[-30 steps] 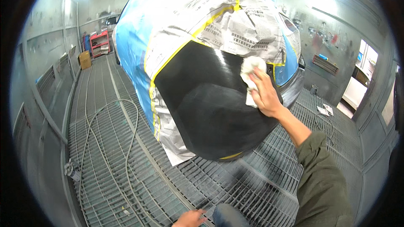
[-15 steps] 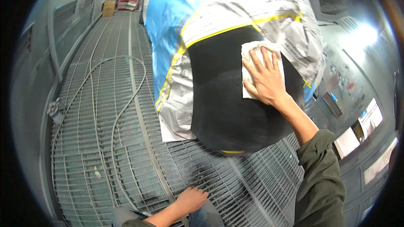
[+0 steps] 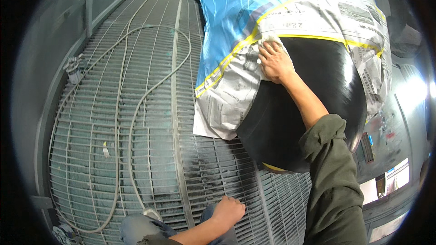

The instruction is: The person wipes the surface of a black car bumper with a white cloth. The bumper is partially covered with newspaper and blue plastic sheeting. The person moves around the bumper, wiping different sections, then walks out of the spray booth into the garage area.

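A white wiping cloth lies under my right hand, which presses it at the upper left edge of a glossy black curved panel. The fingers are together over the cloth, and most of it is hidden beneath them. Printed masking paper edged with yellow tape borders the panel, and blue plastic film covers the body beyond. My left hand rests near my knee, away from the panel, its fingers curled and nothing seen in them.
A slatted metal grating forms the floor. A pale hose loops across it on the left. A small can-like container stands by the left wall. At the right, papers lie near a grey surface.
My right hand has moved with the cloth from the panel's right part to its upper left edge. The view has shifted. My left hand stays low, fingers curled.
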A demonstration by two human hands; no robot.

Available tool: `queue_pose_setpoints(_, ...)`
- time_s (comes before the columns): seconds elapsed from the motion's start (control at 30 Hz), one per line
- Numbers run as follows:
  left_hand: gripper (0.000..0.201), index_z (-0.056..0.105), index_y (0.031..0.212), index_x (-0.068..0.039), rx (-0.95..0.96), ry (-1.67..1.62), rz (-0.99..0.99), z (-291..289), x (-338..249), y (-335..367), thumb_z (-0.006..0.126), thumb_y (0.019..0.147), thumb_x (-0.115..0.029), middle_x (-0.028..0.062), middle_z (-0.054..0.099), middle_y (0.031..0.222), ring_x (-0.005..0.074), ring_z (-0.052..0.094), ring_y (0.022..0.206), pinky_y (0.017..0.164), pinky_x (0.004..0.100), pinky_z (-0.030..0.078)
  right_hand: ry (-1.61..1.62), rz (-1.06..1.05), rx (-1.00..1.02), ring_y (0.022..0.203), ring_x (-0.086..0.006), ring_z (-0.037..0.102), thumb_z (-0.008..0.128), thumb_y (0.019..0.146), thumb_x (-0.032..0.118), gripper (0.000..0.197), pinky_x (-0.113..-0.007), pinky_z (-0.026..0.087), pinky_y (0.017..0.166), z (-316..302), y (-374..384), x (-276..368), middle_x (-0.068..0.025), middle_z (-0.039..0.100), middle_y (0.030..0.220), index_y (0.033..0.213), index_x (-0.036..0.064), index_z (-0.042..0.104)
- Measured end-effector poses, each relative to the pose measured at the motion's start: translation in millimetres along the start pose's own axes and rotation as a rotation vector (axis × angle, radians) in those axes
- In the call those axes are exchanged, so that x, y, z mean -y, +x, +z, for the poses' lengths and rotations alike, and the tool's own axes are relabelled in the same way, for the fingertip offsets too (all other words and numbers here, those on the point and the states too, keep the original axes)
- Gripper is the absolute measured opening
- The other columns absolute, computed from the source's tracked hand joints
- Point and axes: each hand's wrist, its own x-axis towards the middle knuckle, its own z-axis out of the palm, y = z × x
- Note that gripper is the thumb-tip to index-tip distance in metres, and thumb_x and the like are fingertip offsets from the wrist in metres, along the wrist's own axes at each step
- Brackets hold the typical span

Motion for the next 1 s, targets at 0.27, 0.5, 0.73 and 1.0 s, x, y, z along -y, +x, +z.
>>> queue_pose_setpoints(0.27, 0.012, 0.070, 0.090, -0.008, -0.051, -0.006, -0.007, -3.8, -6.0, 2.6, 0.062, 0.084, -0.014, 0.0072, 0.071, 0.082, 0.0237, 0.068, 0.081, 0.073, 0.0369, 0.050, 0.096, -0.293, -0.003, 0.117, -0.0255, 0.055, 0.055, 0.088, 0.026, 0.029, -0.038, 0.035, 0.109, -19.4, -79.0, 119.1, -0.0101, 0.065, 0.112, 0.108, 0.0078, 0.068)
queue_pose_setpoints(0.5, 0.015, 0.073, 0.091, -0.009, -0.037, -0.031, -0.067, -1.4, -14.1, 7.5, 0.060, 0.088, -0.016, 0.0062, 0.072, 0.088, 0.0235, 0.068, 0.087, 0.077, 0.0377, 0.050, 0.110, -0.375, 0.005, 0.113, -0.0280, 0.055, 0.051, 0.090, 0.025, 0.036, -0.039, 0.037, 0.106, 30.3, -112.1, 227.0, -0.0126, 0.064, 0.111, 0.113, 0.0020, 0.067)
queue_pose_setpoints(0.73, 0.016, 0.074, 0.093, -0.010, 0.033, 0.003, -0.105, -10.6, -8.3, 8.7, 0.060, 0.088, -0.017, 0.0072, 0.073, 0.093, 0.0243, 0.069, 0.091, 0.078, 0.0380, 0.050, 0.139, -0.610, 0.207, 0.118, -0.0276, 0.052, 0.052, 0.092, 0.029, 0.036, -0.043, 0.036, 0.107, 45.8, -109.3, 235.6, -0.0084, 0.061, 0.118, 0.116, 0.0093, 0.071)
queue_pose_setpoints(1.0, 0.016, 0.073, 0.098, -0.011, 0.145, -0.042, 0.002, -3.3, -12.7, 19.1, 0.061, 0.088, -0.016, 0.0055, 0.074, 0.096, 0.0238, 0.070, 0.092, 0.079, 0.0391, 0.050, 0.189, -0.420, 0.020, 0.135, -0.0255, 0.043, 0.056, 0.092, 0.042, 0.043, -0.045, 0.025, 0.120, -28.6, -48.1, 33.2, -0.0052, 0.057, 0.132, 0.128, 0.0195, 0.064)
